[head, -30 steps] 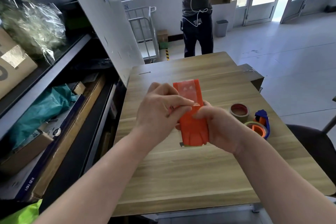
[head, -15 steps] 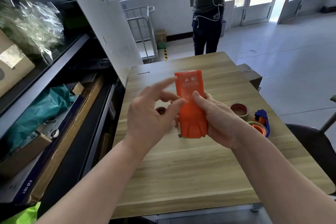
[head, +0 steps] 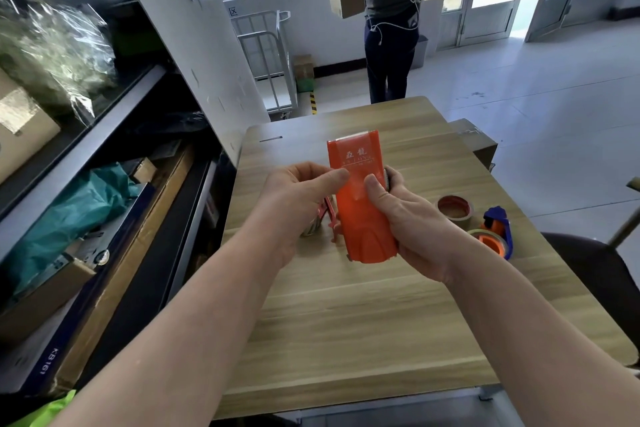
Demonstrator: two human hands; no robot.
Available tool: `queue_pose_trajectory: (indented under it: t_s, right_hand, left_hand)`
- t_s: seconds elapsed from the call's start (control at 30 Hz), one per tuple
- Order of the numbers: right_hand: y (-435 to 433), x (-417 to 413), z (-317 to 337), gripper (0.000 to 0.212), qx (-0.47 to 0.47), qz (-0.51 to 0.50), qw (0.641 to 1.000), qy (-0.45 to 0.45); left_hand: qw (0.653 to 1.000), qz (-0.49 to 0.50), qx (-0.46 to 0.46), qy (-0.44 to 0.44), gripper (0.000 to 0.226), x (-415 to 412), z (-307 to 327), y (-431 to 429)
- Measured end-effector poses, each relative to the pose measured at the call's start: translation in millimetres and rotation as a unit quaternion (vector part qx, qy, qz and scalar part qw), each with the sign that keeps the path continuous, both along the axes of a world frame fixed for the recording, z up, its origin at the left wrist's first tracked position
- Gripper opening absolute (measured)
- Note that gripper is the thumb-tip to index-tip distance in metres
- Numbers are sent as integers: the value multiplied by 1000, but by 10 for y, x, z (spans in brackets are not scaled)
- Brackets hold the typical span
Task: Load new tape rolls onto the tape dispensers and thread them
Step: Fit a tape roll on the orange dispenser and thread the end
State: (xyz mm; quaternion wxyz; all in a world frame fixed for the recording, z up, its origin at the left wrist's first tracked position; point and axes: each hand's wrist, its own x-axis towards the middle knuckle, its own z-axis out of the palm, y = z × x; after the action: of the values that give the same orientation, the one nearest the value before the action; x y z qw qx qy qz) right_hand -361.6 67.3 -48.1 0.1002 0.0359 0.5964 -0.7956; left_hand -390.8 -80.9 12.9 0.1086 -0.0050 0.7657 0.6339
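An orange tape dispenser (head: 360, 198) is held upright above the wooden table (head: 346, 322), its flat back with printed characters facing me. My right hand (head: 412, 222) grips its right side, thumb pressed on the back. My left hand (head: 298, 208) holds the left side, thumb laid on the orange face, fingers curled round the edge. A tape roll (head: 311, 229) mounted in the dispenser peeks out behind my left hand, mostly hidden. On the table to the right lie a loose brown tape roll (head: 454, 207) and a blue dispenser (head: 497, 232) carrying a roll with an orange core.
Dark shelving (head: 104, 184) with cardboard boxes and plastic bags runs along the left of the table. A cardboard box (head: 476, 140) sits at the table's far right corner. A person (head: 391, 21) carrying a box stands beyond the far edge. A dark chair (head: 595, 270) is at right.
My left hand, its fingers spread half a second ago, has closed back onto the dispenser's left side. The dispenser stayed upright in my right hand. The person behind picked up a box.
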Motion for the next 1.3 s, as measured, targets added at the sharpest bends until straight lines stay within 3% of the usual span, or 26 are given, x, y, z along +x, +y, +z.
queue_pose_trajectory:
  t_s: [0.2, 0.3, 0.37, 0.6, 0.73, 0.8, 0.9, 1.07, 1.17, 1.3]
  right_hand:
    - [-8, -14, -48, 90, 12, -2, 1000, -10]
    - [-19, 14, -31, 81, 23, 3, 1000, -16]
    - [-8, 42, -26, 72, 33, 2, 999, -16]
    - [31, 96, -69, 73, 41, -8, 999, -34]
    - [39, 102, -59, 81, 39, 8, 998, -41]
    - [65, 115, -36, 86, 24, 13, 999, -40]
    - [86, 148, 3, 83, -24, 14, 999, -40]
    - [0, 151, 5, 101, -12, -11, 999, -45]
    - [-20, 144, -9, 97, -20, -27, 998, -48]
    - [-13, 157, -8, 96, -34, -28, 998, -52]
  left_hand:
    - [989, 42, -100, 102, 31, -84, -96, 59]
    - [983, 37, -139, 115, 26, -108, -147, 79]
    - [989, 11, -121, 79, 21, -143, -138, 71]
    - [994, -39, 28, -98, 19, -212, -29, -44]
    - [986, -59, 61, -144, 13, -194, -88, -34]
    - [984, -49, 75, -156, 21, -207, -116, -47]
    - [989, -39, 59, -129, 31, -177, -134, -56]
    - [999, -28, -23, -33, 23, -74, -143, 48]
    - [999, -16, -22, -18, 21, -55, -152, 95]
    - [995, 13, -64, 69, 17, -45, -233, 112]
